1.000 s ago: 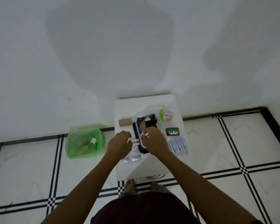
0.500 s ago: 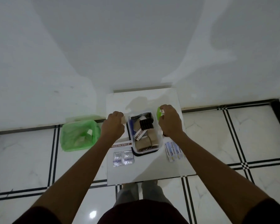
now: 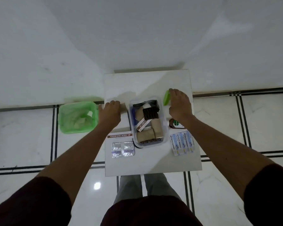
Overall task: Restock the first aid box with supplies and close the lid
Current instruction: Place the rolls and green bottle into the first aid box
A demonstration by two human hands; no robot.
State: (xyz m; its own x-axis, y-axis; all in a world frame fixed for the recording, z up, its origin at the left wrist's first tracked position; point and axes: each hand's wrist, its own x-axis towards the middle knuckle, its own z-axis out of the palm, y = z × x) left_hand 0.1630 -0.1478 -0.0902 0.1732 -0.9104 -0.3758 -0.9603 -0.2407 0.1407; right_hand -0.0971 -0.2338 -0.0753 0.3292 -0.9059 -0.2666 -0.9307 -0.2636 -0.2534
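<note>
The clear first aid box (image 3: 165, 133) stands open in the middle of the small white table (image 3: 145, 82). It holds tan bandage rolls, a dark blister strip and an ointment tube. My left hand (image 3: 109, 112) is curled over a tan pack (image 3: 124, 106) left of the box, hiding most of it. My right hand (image 3: 180, 106) is closed over a bottle with a green cap (image 3: 166, 98) to the right of the box.
On the table lie a povidone-iodine ointment carton (image 3: 120, 135), two silver blister packs (image 3: 123, 150), antiseptic bandage strips (image 3: 182, 143) and a brown Dettol bottle (image 3: 174, 123). A green-lined bin (image 3: 77, 117) stands on the floor at the left. A wall rises behind the table.
Both hands left the box's front and spread apart: the left hand went to the tan pack on the left, the right hand to the green-capped bottle. The camera tilted down.
</note>
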